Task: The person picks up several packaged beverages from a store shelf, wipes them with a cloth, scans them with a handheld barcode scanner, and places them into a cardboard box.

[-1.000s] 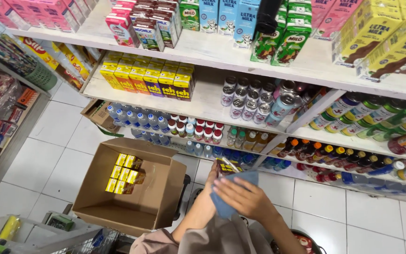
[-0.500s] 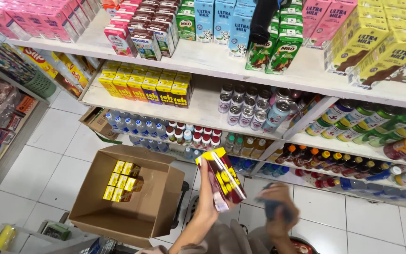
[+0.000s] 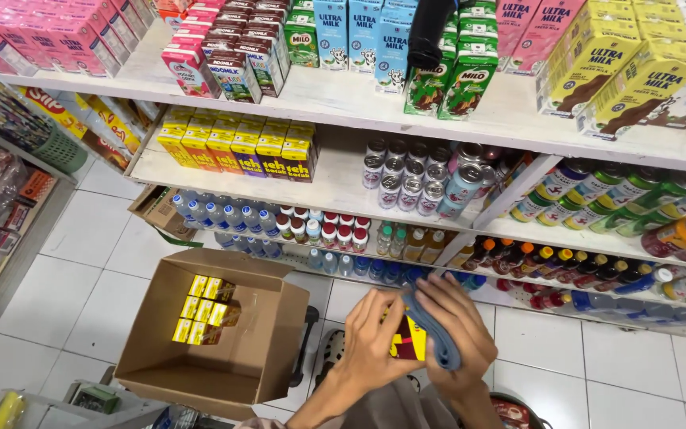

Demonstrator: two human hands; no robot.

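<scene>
My left hand grips a small yellow drink carton low in the head view, in front of the bottom shelves. My right hand presses a blue-grey cloth against the carton's side. Most of the carton is hidden by my fingers and the cloth. To the left, an open cardboard box on the floor holds several more yellow cartons stacked at its far side. Matching yellow cartons stand in a row on the second shelf.
White shelves carry milk cartons on top, cans and small bottles in the middle, and bottled drinks low down. A second cardboard box sits under the shelf. A rack of snacks stands at the left. White floor tiles surround the box.
My left hand lowered the yellow carton from its raised position. My right hand came in with the cloth and now covers the carton's side.
</scene>
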